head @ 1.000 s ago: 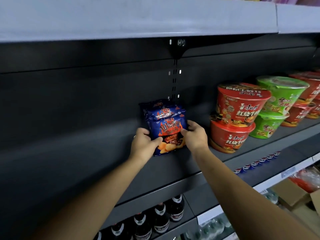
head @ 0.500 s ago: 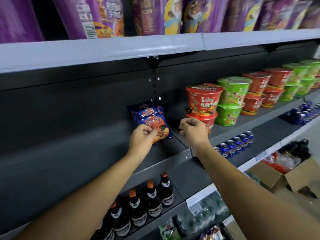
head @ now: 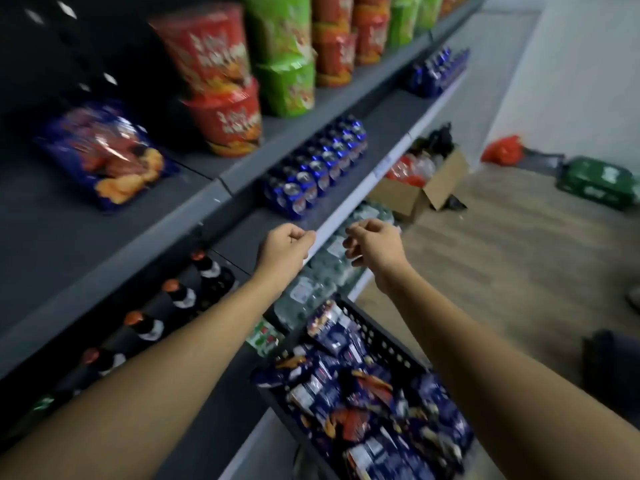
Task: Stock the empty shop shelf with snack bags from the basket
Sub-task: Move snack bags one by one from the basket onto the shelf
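Both hands have left the snack bags and pulled back from the shelf since the earlier frame, and the view has swung down and to the right. Those bags (head: 104, 150), blue with red print and chips pictured, now lie alone as a small stack on the dark shelf (head: 52, 237), leaning back, just left of the stacked red noodle bowls (head: 221, 95) and apart from them. More bags of the same kind fill the black basket (head: 384, 344) at the lower middle, below the forearms. The left hand (head: 287, 247) hangs in front of the shelf edge with its grip curled loosely together on nothing. The right hand (head: 375, 245) is beside it, near but not touching, its fingers half bent and apart, also empty. Green bowls (head: 287, 64) stand right of the red ones. One level down sits a block of blue cans (head: 315, 168), and lower still a row of dark bottles (head: 180, 296) with orange caps. Packs of clear water bottles (head: 322, 271) lie on the lowest level behind the hands. On the wooden floor (head: 502, 254) an open carton (head: 415, 192) rests by the shelving, with a green pack (head: 599, 181) farther right.
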Action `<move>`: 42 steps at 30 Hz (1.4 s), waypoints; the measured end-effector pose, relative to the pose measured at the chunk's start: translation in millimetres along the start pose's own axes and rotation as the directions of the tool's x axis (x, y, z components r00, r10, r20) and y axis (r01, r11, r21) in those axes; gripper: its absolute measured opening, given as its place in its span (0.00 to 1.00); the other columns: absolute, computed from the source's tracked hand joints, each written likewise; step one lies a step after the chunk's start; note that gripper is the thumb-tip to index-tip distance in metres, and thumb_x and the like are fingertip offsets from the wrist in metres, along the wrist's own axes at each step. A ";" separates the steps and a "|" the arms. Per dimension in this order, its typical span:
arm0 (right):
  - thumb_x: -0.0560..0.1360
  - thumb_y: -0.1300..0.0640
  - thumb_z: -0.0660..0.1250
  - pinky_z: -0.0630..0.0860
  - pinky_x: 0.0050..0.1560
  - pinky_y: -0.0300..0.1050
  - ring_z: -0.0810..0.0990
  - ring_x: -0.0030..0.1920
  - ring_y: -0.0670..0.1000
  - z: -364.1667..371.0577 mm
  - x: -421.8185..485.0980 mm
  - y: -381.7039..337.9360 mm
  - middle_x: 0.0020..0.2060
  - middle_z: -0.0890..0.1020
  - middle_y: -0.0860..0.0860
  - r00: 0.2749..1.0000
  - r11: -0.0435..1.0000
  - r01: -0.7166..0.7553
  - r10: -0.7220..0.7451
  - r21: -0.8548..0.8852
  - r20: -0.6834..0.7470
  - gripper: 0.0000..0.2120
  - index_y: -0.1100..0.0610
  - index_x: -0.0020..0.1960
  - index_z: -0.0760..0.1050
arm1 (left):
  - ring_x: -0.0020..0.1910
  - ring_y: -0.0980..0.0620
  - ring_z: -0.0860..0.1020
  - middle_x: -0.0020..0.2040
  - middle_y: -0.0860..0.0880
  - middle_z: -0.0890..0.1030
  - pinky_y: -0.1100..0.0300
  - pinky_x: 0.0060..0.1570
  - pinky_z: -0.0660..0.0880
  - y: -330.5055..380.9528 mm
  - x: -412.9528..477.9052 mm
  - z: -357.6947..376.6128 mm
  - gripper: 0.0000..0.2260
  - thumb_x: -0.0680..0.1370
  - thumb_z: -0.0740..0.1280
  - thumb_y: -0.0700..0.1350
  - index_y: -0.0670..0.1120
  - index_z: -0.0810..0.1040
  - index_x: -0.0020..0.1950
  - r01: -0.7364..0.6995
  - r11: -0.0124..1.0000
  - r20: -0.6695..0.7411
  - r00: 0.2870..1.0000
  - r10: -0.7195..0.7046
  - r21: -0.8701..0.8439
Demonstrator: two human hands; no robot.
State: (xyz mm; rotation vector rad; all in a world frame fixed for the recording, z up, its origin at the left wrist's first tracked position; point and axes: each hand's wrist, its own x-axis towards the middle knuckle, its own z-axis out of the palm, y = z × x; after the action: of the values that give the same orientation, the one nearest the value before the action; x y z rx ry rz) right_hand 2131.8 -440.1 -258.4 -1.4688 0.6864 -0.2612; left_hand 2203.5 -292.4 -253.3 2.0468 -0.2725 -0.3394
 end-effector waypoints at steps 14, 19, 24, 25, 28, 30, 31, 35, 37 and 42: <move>0.80 0.60 0.65 0.73 0.36 0.50 0.77 0.32 0.54 -89.3 -49.3 294.1 0.31 0.79 0.53 0.751 0.798 -0.596 0.593 0.088 -0.292 0.10 0.57 0.40 0.76 | 0.28 0.47 0.69 0.29 0.46 0.71 0.55 0.34 0.64 -218.9 -39.6 179.2 0.21 0.80 0.67 0.55 0.45 0.68 0.33 0.188 0.844 0.417 0.803 -0.426 0.502; 0.80 0.54 0.66 0.78 0.51 0.51 0.81 0.46 0.56 -68.9 -51.5 342.5 0.42 0.83 0.54 0.719 0.735 -0.674 0.628 -0.073 -0.298 0.05 0.54 0.48 0.79 | 0.25 0.47 0.71 0.26 0.47 0.69 0.59 0.26 0.66 -257.9 -43.4 202.1 0.26 0.80 0.64 0.60 0.44 0.67 0.30 0.232 0.679 0.352 0.715 -0.605 0.696; 0.81 0.51 0.64 0.80 0.48 0.48 0.83 0.50 0.56 -52.6 -44.8 359.5 0.50 0.84 0.55 0.679 0.697 -0.717 0.692 -0.018 -0.245 0.12 0.56 0.59 0.79 | 0.52 0.36 0.81 0.51 0.37 0.82 0.45 0.52 0.79 -270.3 -46.7 214.6 0.24 0.80 0.65 0.59 0.38 0.76 0.60 0.340 0.695 0.373 0.652 -0.660 0.634; 0.80 0.50 0.65 0.81 0.51 0.50 0.83 0.50 0.56 -52.1 -44.5 359.6 0.50 0.84 0.55 0.676 0.696 -0.718 0.693 -0.010 -0.252 0.13 0.56 0.59 0.79 | 0.58 0.35 0.79 0.58 0.35 0.80 0.44 0.56 0.77 -270.4 -45.6 213.9 0.25 0.80 0.66 0.58 0.38 0.74 0.64 0.361 0.706 0.370 0.658 -0.656 0.609; 0.76 0.45 0.67 0.82 0.54 0.58 0.84 0.50 0.60 -56.2 -39.7 353.3 0.49 0.85 0.56 0.661 0.695 -0.718 0.697 0.035 -0.278 0.15 0.55 0.53 0.79 | 0.64 0.39 0.74 0.67 0.40 0.75 0.48 0.62 0.71 -262.1 -38.7 203.8 0.25 0.79 0.69 0.53 0.38 0.71 0.69 0.445 0.752 0.407 0.646 -0.646 0.486; 0.79 0.45 0.66 0.82 0.45 0.52 0.84 0.48 0.59 -60.4 -35.3 334.2 0.49 0.85 0.58 0.666 0.701 -0.712 0.694 0.043 -0.273 0.15 0.57 0.53 0.78 | 0.67 0.42 0.72 0.68 0.45 0.74 0.50 0.64 0.68 -252.1 -31.5 193.7 0.26 0.79 0.71 0.50 0.38 0.69 0.72 0.493 0.779 0.442 0.642 -0.626 0.386; 0.80 0.45 0.66 0.81 0.40 0.49 0.84 0.47 0.59 -62.2 -32.4 324.4 0.50 0.84 0.58 0.674 0.707 -0.705 0.693 0.056 -0.257 0.15 0.57 0.54 0.78 | 0.70 0.42 0.71 0.67 0.47 0.73 0.50 0.66 0.67 -246.5 -28.1 189.0 0.28 0.79 0.71 0.50 0.39 0.68 0.74 0.510 0.785 0.462 0.635 -0.620 0.353; 0.80 0.45 0.67 0.79 0.42 0.49 0.85 0.48 0.57 -65.2 -19.6 282.0 0.52 0.85 0.58 0.749 0.767 -0.624 0.641 0.147 -0.165 0.20 0.60 0.62 0.77 | 0.65 0.45 0.76 0.67 0.47 0.78 0.42 0.70 0.69 -207.3 -14.9 169.3 0.27 0.74 0.75 0.51 0.45 0.74 0.70 0.484 0.857 0.494 0.710 -0.502 0.176; 0.80 0.49 0.68 0.82 0.42 0.50 0.86 0.45 0.57 -65.3 -14.2 251.1 0.50 0.86 0.59 0.788 0.791 -0.569 0.602 0.224 -0.124 0.18 0.62 0.62 0.76 | 0.67 0.46 0.75 0.70 0.49 0.75 0.43 0.70 0.70 -178.3 -8.6 153.7 0.36 0.69 0.78 0.55 0.47 0.69 0.74 0.458 0.886 0.477 0.763 -0.436 0.076; 0.80 0.58 0.68 0.78 0.28 0.39 0.85 0.31 0.50 -48.8 -0.2 145.3 0.42 0.85 0.59 0.919 0.888 -0.362 0.390 0.284 -0.048 0.14 0.68 0.59 0.75 | 0.52 0.49 0.83 0.54 0.50 0.84 0.50 0.56 0.80 -100.4 9.3 93.3 0.15 0.75 0.76 0.41 0.52 0.77 0.57 0.347 0.927 0.393 0.879 -0.268 -0.144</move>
State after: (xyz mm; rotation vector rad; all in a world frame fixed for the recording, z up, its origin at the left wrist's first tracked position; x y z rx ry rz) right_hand 2068.8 -463.2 -396.1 -1.0396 0.9663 -0.1235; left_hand 2184.6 -324.1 -385.7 1.8029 -0.1249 -0.9199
